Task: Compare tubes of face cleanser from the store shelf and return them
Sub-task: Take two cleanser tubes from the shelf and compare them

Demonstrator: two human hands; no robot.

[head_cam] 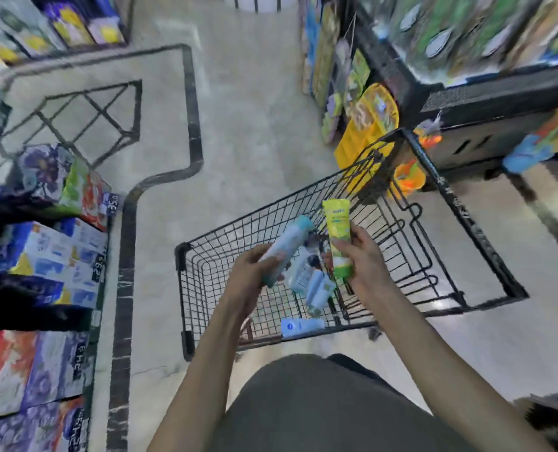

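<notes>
My left hand (254, 272) grips a light blue tube (287, 246) of cleanser, tilted up to the right. A yellow-green tube (338, 236) stands nearly upright in my right hand (365, 262), held by its lower end. Both hands hover over a black wire shopping cart (434, 256). Several more pale blue and white tubes (310, 282) lie on the cart's floor below my hands. The picture is blurred by motion.
Store shelves with boxed goods (52, 256) and price tags line the left. A dark shelf unit (486, 102) with colourful packs stands at the right, yellow items (365, 125) hanging beside the cart's far end. Beige tiled floor (238, 125) with black inlay stretches ahead.
</notes>
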